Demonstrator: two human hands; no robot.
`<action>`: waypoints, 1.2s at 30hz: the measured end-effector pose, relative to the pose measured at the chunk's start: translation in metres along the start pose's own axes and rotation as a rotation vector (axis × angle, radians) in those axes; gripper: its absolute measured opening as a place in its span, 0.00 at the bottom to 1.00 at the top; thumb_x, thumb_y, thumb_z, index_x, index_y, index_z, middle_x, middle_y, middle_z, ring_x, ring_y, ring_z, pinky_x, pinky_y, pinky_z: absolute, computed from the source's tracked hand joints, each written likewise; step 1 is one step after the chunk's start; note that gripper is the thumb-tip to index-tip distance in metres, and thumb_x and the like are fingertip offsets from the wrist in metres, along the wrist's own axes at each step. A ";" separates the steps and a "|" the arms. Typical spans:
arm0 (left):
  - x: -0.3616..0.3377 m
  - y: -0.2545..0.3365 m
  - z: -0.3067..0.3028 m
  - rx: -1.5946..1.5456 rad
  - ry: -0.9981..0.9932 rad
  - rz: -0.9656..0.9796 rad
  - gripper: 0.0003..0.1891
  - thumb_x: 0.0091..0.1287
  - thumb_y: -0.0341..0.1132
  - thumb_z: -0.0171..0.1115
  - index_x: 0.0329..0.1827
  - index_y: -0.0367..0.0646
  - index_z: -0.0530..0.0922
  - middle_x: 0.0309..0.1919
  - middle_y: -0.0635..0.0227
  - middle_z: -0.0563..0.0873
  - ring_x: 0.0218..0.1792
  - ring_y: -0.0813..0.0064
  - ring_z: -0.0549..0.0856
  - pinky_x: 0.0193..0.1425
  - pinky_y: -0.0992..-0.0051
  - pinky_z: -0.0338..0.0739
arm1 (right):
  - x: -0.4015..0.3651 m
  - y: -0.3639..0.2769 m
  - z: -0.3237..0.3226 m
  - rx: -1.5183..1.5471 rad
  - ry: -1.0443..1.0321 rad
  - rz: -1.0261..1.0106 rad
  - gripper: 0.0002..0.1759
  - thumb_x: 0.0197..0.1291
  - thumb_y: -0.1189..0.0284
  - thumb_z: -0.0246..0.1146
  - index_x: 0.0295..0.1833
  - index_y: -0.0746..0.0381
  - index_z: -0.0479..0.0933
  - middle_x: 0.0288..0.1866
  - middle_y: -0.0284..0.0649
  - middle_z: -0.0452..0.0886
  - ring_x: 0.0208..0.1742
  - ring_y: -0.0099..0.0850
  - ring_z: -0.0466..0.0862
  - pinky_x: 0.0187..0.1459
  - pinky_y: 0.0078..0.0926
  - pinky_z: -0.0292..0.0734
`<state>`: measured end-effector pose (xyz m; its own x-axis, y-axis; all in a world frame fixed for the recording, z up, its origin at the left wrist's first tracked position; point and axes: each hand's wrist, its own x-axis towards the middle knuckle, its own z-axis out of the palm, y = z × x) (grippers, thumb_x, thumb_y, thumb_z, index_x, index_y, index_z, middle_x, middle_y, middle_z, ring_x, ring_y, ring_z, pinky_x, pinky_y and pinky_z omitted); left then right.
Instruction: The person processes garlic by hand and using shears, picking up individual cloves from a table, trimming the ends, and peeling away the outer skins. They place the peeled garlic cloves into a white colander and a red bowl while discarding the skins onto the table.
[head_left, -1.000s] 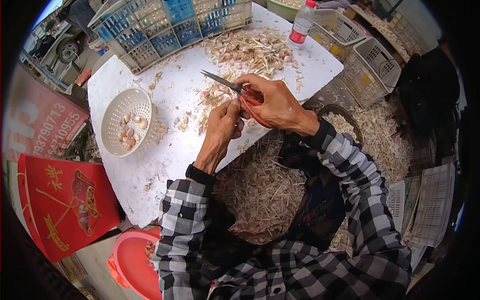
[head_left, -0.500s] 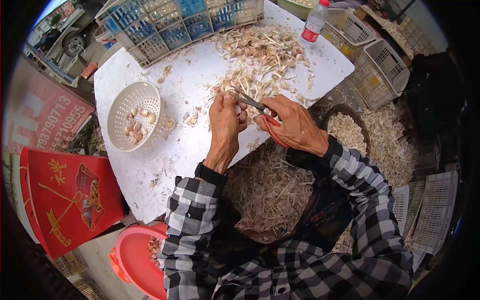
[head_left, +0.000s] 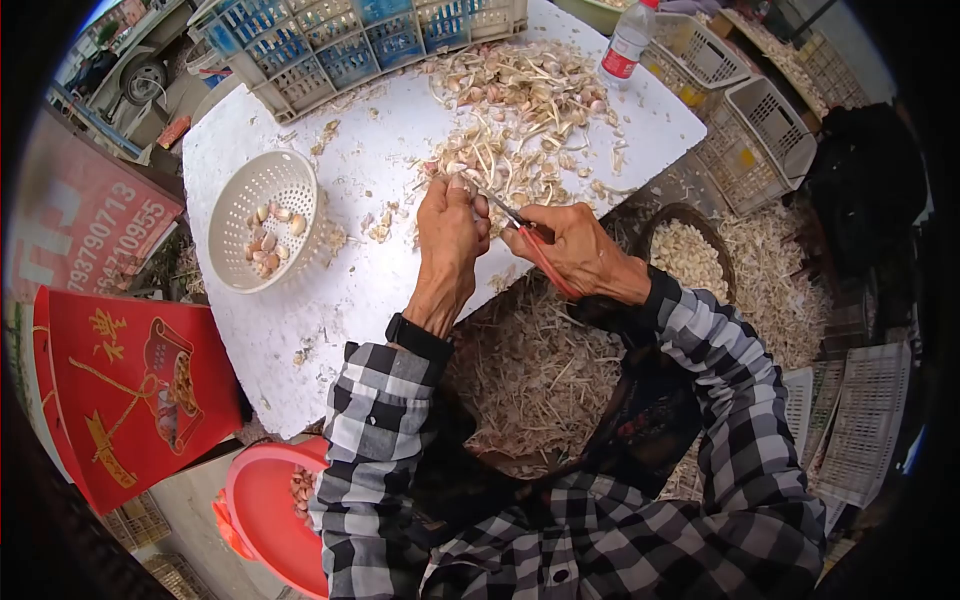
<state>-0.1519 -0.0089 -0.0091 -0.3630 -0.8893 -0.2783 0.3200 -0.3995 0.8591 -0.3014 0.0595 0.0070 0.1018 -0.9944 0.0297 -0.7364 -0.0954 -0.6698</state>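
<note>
In the head view, my left hand (head_left: 447,232) is closed over the near side of the white table, thumb and fingers pinched on a garlic clove that they mostly hide. My right hand (head_left: 588,252) grips a pair of scissors (head_left: 546,262) by their red handles. The dark blades point left and reach to the left fingertips. Just beyond both hands lies a pile of garlic cloves, stems and skins (head_left: 520,110). To the left sits a white perforated basket (head_left: 232,245) with several garlic cloves (head_left: 268,258) in it.
A blue-and-white crate (head_left: 360,50) stands at the table's back edge, with a bottle (head_left: 628,45) at the back right. Below the hands is a container of garlic skins (head_left: 530,390). A red basin (head_left: 265,510) and red gift bag (head_left: 140,390) are left; a bowl of peeled cloves (head_left: 690,258) is right.
My right hand has closed further on the handles, and the scissor blades look closer together. My left hand keeps its pinch. The whole view has shifted slightly.
</note>
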 end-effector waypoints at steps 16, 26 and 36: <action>0.017 0.025 -0.037 -0.427 0.029 -0.068 0.05 0.69 0.31 0.51 0.42 0.38 0.71 0.31 0.65 0.80 0.23 0.80 0.73 0.16 0.85 0.61 | 0.114 0.078 0.019 -0.439 0.169 -0.150 0.18 0.52 0.72 0.62 0.50 0.65 0.74 0.30 0.51 0.81 0.33 0.48 0.82 0.36 0.40 0.75; 0.024 -0.006 -0.025 -0.412 -0.037 -0.235 0.13 0.69 0.34 0.52 0.53 0.38 0.72 0.35 0.63 0.80 0.30 0.74 0.79 0.25 0.82 0.69 | 0.074 0.013 -0.031 0.523 0.007 0.166 0.28 0.51 0.69 0.70 0.57 0.67 0.71 0.36 0.38 0.81 0.33 0.22 0.80 0.35 0.19 0.74; 0.028 0.019 -0.048 -0.648 -0.087 -0.173 0.10 0.68 0.30 0.47 0.48 0.36 0.70 0.27 0.68 0.73 0.25 0.79 0.70 0.19 0.84 0.61 | 0.100 0.047 0.021 -0.177 0.169 -0.082 0.16 0.52 0.69 0.63 0.44 0.67 0.74 0.27 0.53 0.78 0.31 0.49 0.81 0.33 0.39 0.73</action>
<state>-0.1137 -0.0524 -0.0212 -0.5172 -0.7898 -0.3297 0.7010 -0.6119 0.3663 -0.3117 -0.0432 -0.0364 0.0637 -0.9752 0.2121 -0.8375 -0.1679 -0.5199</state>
